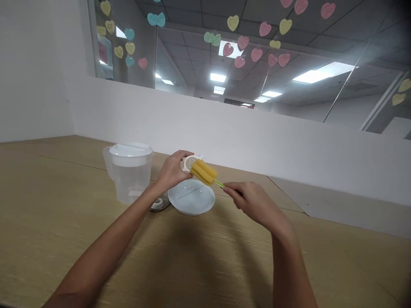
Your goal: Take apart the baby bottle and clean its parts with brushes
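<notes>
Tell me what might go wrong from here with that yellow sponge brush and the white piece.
The white piece might slip from the left hand if the yellow sponge brush pushes hard against it; it could then hit the bowl or table.
The right hand grips a thin green handle, which could twist.
The left forearm might bump the pitcher if it swings outward.

White wall [231,132]; wide window [186,49] above with heart-shaped notes [265,29], showing lit ceiling panels [321,73].
</notes>
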A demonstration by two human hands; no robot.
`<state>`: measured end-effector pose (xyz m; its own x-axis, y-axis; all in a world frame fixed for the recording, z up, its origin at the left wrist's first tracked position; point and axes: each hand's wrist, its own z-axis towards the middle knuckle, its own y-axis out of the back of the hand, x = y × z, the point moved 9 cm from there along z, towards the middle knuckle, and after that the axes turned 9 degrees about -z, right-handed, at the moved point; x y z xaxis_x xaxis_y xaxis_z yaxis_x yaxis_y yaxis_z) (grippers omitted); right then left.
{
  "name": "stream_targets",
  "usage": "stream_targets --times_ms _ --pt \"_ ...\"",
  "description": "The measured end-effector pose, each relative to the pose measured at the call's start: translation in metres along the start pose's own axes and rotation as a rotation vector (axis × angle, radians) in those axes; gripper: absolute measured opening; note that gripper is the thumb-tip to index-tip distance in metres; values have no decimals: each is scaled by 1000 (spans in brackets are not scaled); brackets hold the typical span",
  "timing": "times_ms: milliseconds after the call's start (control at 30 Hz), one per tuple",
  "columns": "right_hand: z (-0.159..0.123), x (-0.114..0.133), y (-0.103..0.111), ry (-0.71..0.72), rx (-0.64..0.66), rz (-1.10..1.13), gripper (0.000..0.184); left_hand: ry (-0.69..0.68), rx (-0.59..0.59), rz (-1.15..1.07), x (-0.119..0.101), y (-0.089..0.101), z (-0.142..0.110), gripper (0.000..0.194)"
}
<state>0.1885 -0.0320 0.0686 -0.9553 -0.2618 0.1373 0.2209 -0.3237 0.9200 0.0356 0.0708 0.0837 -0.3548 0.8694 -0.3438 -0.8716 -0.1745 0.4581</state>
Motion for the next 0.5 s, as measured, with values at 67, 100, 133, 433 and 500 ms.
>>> stream_targets --times_ms 67,100,133,433,500 --pt "5 -3 -8 -21 13 -19 33 -92 -11 126 -10 0 -1 44" --pt "7 -3 -10 -30 12 -31 33 -144 -12 200 -15 -2 -2 42" --pt "8 -2 -12 -37 6 -47 34 -192 -13 277 -20 -4 -3 40" --pt "14 14 -17 -75 -46 -181 33 -379 137 492 -48 -27 -13 38" --pt "18 12 -20 -84 -64 -120 33 -364 169 481 -49 -30 -14 40"
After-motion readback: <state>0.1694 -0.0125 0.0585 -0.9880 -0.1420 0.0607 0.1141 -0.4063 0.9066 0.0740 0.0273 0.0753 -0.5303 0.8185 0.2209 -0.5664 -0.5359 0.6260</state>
